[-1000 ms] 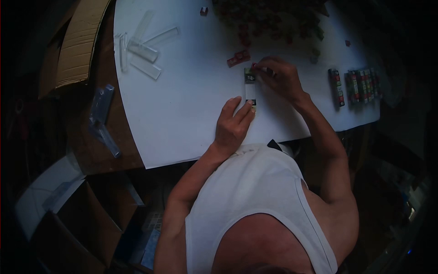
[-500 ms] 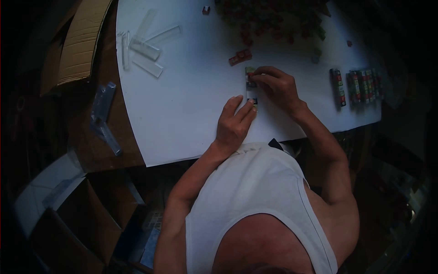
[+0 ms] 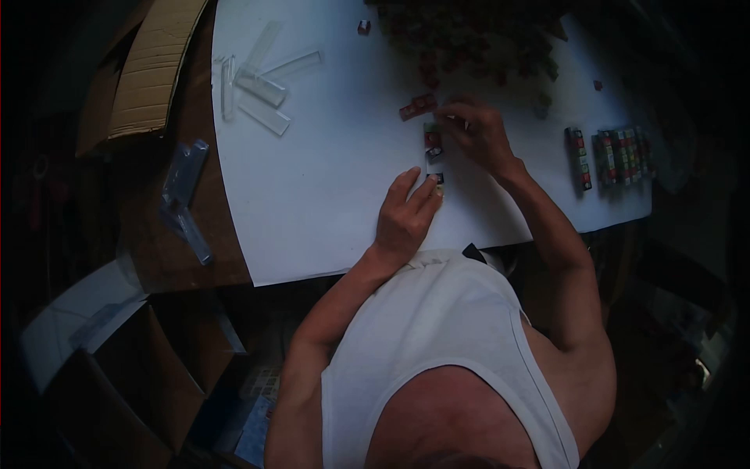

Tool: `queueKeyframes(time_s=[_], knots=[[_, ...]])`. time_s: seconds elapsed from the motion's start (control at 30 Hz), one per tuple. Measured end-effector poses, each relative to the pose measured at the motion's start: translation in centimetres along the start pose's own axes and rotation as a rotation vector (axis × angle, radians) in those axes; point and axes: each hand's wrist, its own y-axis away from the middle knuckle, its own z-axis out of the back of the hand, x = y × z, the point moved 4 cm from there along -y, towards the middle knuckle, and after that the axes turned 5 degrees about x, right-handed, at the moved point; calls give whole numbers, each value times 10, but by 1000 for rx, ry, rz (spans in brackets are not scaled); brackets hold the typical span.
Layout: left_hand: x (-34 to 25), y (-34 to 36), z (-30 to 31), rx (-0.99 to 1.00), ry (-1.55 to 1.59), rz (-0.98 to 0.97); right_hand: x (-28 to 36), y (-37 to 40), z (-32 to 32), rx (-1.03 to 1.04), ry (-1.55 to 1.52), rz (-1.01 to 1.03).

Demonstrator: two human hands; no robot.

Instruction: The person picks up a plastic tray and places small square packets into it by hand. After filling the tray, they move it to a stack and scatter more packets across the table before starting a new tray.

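A narrow clear plastic case (image 3: 429, 165) lies upright in line with my body on the white sheet, small red, green and black pieces (image 3: 433, 141) in its far part. My left hand (image 3: 405, 217) grips its near end, fingertips by a dark piece (image 3: 435, 178). Just beyond the far end, my right hand (image 3: 478, 134) hovers with bent fingers, close to a short row of red pieces (image 3: 418, 106). Its fingertips are blurred, so whether they hold anything is hidden from me.
A dark heap of small red and green pieces (image 3: 469, 39) covers the far side. Filled cases (image 3: 625, 152) stand in a row at right. Clear cases (image 3: 262, 87) lie on the sheet at left, more clear plastic (image 3: 183, 180) on the brown table. Corrugated cardboard (image 3: 156, 70) sits beyond.
My right hand has moved off the pieces in the case and away from me, towards the red row. My left hand stays at the near end. The whole view has shifted slightly.
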Motion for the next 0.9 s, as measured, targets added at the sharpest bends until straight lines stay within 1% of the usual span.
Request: queueKeyframes(time_s=[0.03, 0.1, 0.13, 0.2, 0.23, 0.3, 0.33, 0.4, 0.53, 0.63, 0.73, 0.8, 0.9], knots=[[0, 0, 0, 5, 7, 6, 3, -5, 0, 1, -2, 3], [1, 1, -1, 13, 13, 5, 0, -16, 0, -30, 53, -102], [2, 0, -1, 19, 19, 6, -2, -20, -1, -33, 54, -103], [3, -1, -1, 27, 19, 7, -6, -28, -5, -24, 99, -29], [2, -1, -1, 37, 21, 11, -10, -33, -4, -20, 99, -32], [3, -1, -3, 48, 34, 18, -17, -37, -7, 98, 113, -49], [3, -1, -3, 55, 42, 18, -18, -37, -6, 104, 111, -58], [4, -2, -3, 63, 61, 29, -12, -35, 1, -37, 202, 50], [4, -2, -4, 69, 79, 22, -10, -25, 4, -3, 256, 10], [5, -2, -4, 73, 99, 25, -9, -25, 2, 36, 182, -54], [5, -2, -4, 80, 95, 24, -14, -37, -3, 28, 252, -5], [5, -3, -4, 82, 95, 27, -17, -42, -6, 3, 277, 107], [3, -4, -1, 88, 93, 32, -22, -41, -2, 28, 284, 77]])
